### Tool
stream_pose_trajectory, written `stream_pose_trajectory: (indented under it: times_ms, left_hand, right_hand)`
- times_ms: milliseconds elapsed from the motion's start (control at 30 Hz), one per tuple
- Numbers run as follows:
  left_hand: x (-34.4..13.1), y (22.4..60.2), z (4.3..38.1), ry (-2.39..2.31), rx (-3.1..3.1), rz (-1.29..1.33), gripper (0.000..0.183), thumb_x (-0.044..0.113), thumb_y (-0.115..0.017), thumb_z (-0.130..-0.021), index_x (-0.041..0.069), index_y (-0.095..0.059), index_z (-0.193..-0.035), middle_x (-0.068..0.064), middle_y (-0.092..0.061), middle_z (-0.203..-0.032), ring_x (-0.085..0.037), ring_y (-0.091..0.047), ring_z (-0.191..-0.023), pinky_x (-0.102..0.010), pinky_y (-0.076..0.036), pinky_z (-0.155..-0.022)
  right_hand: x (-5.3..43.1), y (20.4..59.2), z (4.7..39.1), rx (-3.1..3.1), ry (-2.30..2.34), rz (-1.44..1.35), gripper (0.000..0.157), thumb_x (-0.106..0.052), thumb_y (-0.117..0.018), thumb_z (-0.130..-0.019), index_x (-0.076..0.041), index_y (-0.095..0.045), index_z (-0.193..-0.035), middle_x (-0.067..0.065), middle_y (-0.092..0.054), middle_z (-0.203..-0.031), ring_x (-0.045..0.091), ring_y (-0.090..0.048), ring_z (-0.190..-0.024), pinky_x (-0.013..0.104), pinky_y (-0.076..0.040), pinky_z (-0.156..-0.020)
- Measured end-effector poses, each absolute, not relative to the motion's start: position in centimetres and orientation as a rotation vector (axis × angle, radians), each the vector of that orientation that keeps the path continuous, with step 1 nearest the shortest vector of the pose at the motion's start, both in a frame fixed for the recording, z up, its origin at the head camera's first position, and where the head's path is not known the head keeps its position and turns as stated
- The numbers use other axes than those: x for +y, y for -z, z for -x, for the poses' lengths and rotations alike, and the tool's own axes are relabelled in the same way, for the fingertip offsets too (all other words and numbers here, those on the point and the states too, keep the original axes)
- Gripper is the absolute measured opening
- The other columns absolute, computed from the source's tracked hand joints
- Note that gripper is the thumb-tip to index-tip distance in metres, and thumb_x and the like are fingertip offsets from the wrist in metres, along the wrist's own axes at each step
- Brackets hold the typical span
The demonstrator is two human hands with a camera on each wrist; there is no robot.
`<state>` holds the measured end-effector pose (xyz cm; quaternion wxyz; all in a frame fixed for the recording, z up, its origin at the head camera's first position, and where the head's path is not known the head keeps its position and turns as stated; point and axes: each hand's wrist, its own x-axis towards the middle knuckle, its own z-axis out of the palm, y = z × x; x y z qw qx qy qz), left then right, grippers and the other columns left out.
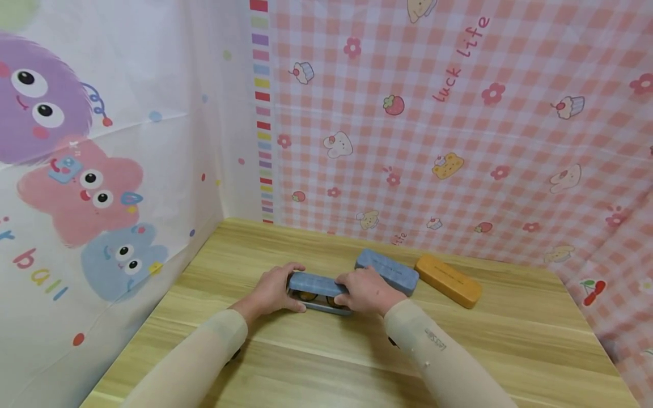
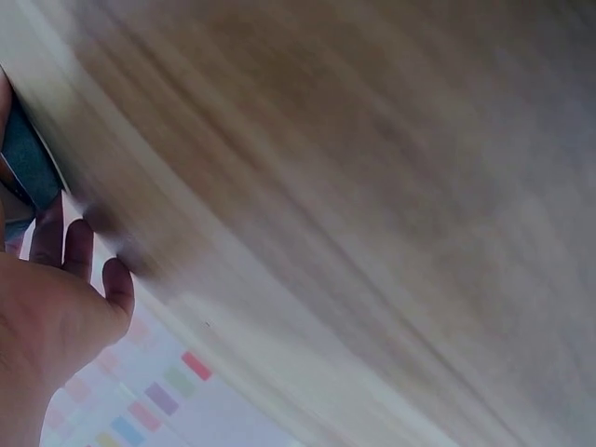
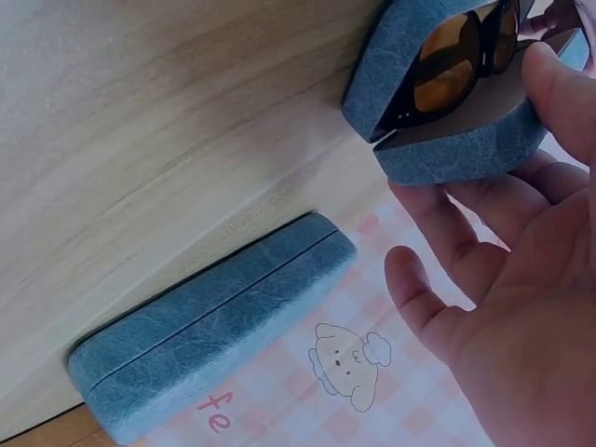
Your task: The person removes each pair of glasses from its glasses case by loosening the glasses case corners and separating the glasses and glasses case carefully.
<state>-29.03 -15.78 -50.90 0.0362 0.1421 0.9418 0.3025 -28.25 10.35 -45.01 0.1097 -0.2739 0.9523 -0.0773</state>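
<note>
A blue glasses case (image 1: 317, 283) lies on the table with its lid partly raised. Dark-framed sunglasses (image 3: 445, 86) with amber lenses show inside it in the right wrist view. My left hand (image 1: 273, 291) grips the left end of the case, thumb at the front and fingers behind. At the other end, my right hand (image 1: 368, 290) holds the lid, its thumb at the opening and its fingers on the outside. Only one corner of the case shows in the left wrist view, beside the left hand (image 2: 56, 317).
A closed blue glasses case (image 1: 389, 271) lies just behind the right hand. To its right is an orange case (image 1: 449, 281), also closed. Patterned cloth (image 1: 433, 136) hangs along the back edge of the wooden table (image 1: 306, 362), and a white printed cloth on the left.
</note>
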Motion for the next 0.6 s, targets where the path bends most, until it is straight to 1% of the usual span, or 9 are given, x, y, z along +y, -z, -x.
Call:
stream_pose_trajectory:
  times_ms: [167, 300, 400, 533, 600]
  left_hand:
    - [-15.74, 50.78, 28.88, -0.914, 2.9, -0.458, 0.098, 0.037, -0.105, -0.066, 0.02, -0.057, -0.15, -0.01, -0.073, -0.132, -0.033, -0.066, -0.123, -0.057, -0.05, -0.11]
    - [-15.67, 50.59, 28.77, -0.919, 2.889, -0.463, 0.099, 0.035, -0.104, -0.067, 0.02, -0.056, -0.152, -0.01, -0.073, -0.135, -0.035, -0.066, -0.126, -0.058, -0.044, -0.118]
    - [-15.65, 50.44, 28.68, -0.928, 2.877, -0.457, 0.099, 0.033, -0.104, -0.067, 0.02, -0.055, -0.152, -0.009, -0.074, -0.135, -0.036, -0.066, -0.128, -0.059, -0.039, -0.122]
    - [-15.65, 50.3, 28.57, -0.925, 2.863, -0.437, 0.1, 0.032, -0.104, -0.068, 0.021, -0.054, -0.154, -0.01, -0.074, -0.135, -0.04, -0.064, -0.13, -0.061, -0.035, -0.125]
    - [-15.63, 50.27, 28.58, -0.922, 2.857, -0.428, 0.102, 0.032, -0.104, -0.068, 0.022, -0.052, -0.155, -0.01, -0.073, -0.138, -0.041, -0.062, -0.133, -0.061, -0.034, -0.126]
  right_hand:
    - [10.31, 44.91, 28.45, 2.776, 0.246, 0.771, 0.049, -0.04, -0.07, -0.104, -0.014, -0.067, -0.145, 0.005, -0.077, -0.13, 0.028, -0.072, -0.121, 0.066, -0.032, -0.126]
    - [10.35, 44.92, 28.5, 2.761, 0.26, 0.744, 0.05, -0.04, -0.068, -0.105, -0.014, -0.065, -0.148, 0.006, -0.076, -0.132, 0.028, -0.071, -0.122, 0.064, -0.032, -0.127]
    - [10.36, 44.85, 28.51, 2.754, 0.272, 0.73, 0.05, -0.04, -0.067, -0.106, -0.014, -0.064, -0.149, 0.006, -0.076, -0.132, 0.026, -0.072, -0.12, 0.06, -0.038, -0.124]
    - [10.56, 44.83, 28.58, 2.732, 0.36, 0.711, 0.048, -0.038, -0.063, -0.109, -0.014, -0.062, -0.15, 0.007, -0.076, -0.131, 0.025, -0.073, -0.113, 0.053, -0.053, -0.11]
    - [10.78, 44.87, 28.71, 2.721, 0.422, 0.698, 0.046, -0.035, -0.06, -0.111, -0.014, -0.061, -0.151, 0.008, -0.074, -0.135, 0.026, -0.072, -0.117, 0.051, -0.056, -0.106]
